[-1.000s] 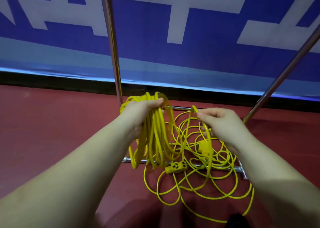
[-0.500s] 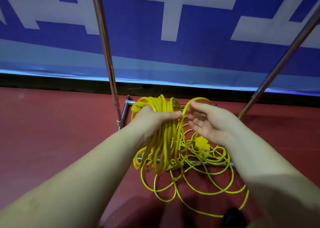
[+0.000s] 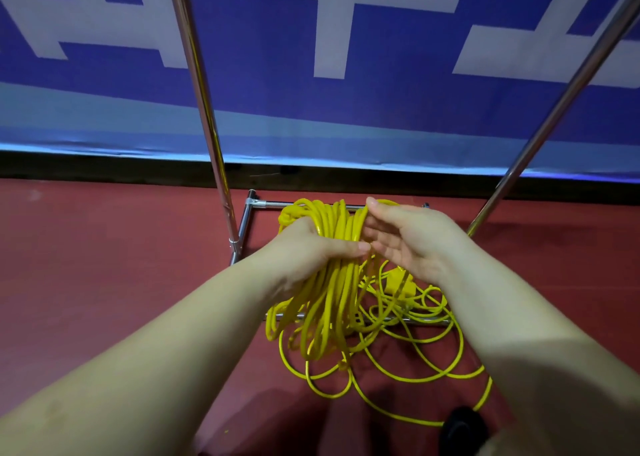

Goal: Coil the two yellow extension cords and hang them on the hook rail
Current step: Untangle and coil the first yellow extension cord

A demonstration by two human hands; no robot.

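L hand (image 3: 311,247): grips bundled yellow extension-cord coil (image 3: 329,282).
R hand (image 3: 412,240): fingers straight, touching coil top.
Loose yellow cord (image 3: 415,369): on red floor (image 3: 104,282).

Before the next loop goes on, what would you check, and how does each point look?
1. Left hand grips the coiled bundle: ok.
2. Right hand free to lay a loop, its fingers straight against the bundle's top: ok.
3. Loose cord all gathered: not ok, loops lie on the red floor.
4. Loose cord free of the rack's base bar: not ok, it drapes over it.
5. Tangles: cannot tell.
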